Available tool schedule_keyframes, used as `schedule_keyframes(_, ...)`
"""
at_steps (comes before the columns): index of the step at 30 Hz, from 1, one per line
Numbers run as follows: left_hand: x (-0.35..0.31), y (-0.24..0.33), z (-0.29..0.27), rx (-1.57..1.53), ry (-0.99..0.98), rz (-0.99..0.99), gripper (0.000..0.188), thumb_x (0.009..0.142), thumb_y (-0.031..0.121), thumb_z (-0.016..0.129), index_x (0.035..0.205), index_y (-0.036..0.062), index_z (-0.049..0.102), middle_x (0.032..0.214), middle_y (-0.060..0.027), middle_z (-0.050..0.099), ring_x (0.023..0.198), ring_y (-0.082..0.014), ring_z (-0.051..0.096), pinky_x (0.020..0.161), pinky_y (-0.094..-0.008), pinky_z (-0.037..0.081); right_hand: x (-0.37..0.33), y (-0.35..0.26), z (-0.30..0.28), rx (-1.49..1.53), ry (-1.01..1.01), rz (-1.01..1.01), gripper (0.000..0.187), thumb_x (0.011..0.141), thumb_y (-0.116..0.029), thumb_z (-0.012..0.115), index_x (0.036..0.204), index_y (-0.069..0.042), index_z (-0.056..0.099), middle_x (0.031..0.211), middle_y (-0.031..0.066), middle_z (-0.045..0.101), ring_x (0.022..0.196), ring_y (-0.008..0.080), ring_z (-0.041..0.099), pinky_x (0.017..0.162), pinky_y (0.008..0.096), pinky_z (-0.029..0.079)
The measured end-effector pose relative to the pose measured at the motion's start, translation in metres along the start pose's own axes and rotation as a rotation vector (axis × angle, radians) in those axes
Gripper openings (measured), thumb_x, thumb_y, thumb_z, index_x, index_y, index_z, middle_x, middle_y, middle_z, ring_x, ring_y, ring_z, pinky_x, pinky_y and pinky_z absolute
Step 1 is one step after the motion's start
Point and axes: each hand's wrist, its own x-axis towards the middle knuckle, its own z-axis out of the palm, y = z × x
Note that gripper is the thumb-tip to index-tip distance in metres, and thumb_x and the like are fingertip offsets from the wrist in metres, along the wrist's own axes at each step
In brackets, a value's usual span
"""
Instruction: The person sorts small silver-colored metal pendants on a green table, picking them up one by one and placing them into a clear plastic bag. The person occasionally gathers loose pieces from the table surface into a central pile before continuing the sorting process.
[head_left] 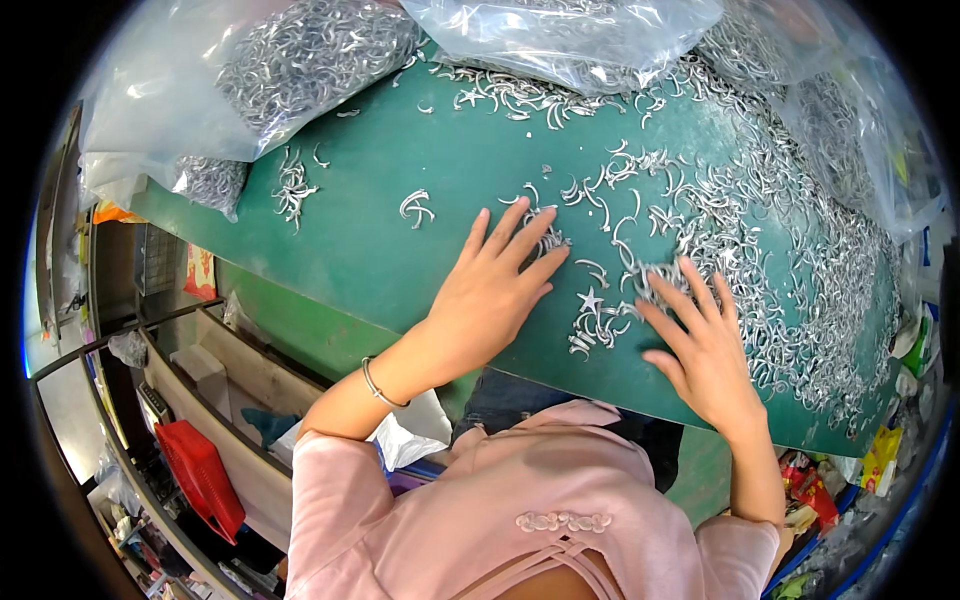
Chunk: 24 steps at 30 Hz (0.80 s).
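Observation:
Small curved silvery metal pieces (725,240) lie loose in a wide heap over the right side of the green tabletop (360,250). My left hand (490,295) is open, palm down, its spread fingertips over a small cluster of these pieces (548,238) near the middle. To the right, my right hand (705,350) is also open, fingers apart and touching pieces at the heap's left edge. Between the hands sits a little group of curved pieces (592,328) with a star-shaped metal piece (590,300) among them. What lies under my fingers is partly hidden.
Clear plastic bags filled with similar pieces line the far edge, at the left (310,70), middle (580,40) and right (840,130). Small piles (293,188) lie left. Beside the table stand an open drawer (270,385) and a red basket (200,480).

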Motion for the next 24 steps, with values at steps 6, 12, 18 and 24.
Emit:
schedule_keyframes(6,-0.002,0.034,0.005,-0.241,-0.085,0.231,0.053,0.072,0.014,0.071,0.122,0.0072,0.054,0.142,-0.0162,0.037,0.132,-0.0403,0.033,0.105,-0.0552,0.030,-0.030,0.015,0.013,0.112,0.269,0.123,0.041,0.073,-0.018,0.072,0.111,-0.009,0.061,0.129,0.0099,0.049,0.131,0.0337,0.035,0.104,0.0516,0.027)
schedule_keyframes(12,-0.023,0.030,0.025,-0.299,-0.105,0.351,0.042,0.072,0.007,0.066,0.113,0.0028,0.058,0.138,-0.0187,0.042,0.127,-0.0403,0.040,0.102,-0.0483,0.038,-0.029,0.006,0.024,-0.150,0.319,0.252,0.037,0.074,-0.014,0.071,0.109,-0.010,0.062,0.131,0.0093,0.048,0.130,0.0330,0.036,0.105,0.0518,0.024)
schedule_keyframes(18,-0.033,0.027,0.025,-0.314,0.207,0.043,0.037,0.067,-0.011,0.057,0.100,0.0020,0.062,0.120,-0.0183,0.053,0.112,-0.0371,0.051,0.093,-0.0436,0.043,-0.017,-0.011,0.026,0.056,0.554,0.238,0.033,0.075,-0.003,0.065,0.108,-0.009,0.063,0.126,0.0124,0.050,0.123,0.0359,0.041,0.099,0.0491,0.031)
schedule_keyframes(24,-0.042,0.031,0.020,-0.248,0.274,-0.074,0.029,0.072,-0.006,0.063,0.099,0.0046,0.063,0.111,-0.0119,0.054,0.100,-0.0314,0.053,0.084,-0.0396,0.039,-0.006,-0.028,0.039,0.050,0.322,0.112,0.030,0.074,-0.009,0.068,0.104,-0.011,0.064,0.125,0.0096,0.051,0.122,0.0330,0.042,0.102,0.0511,0.026)
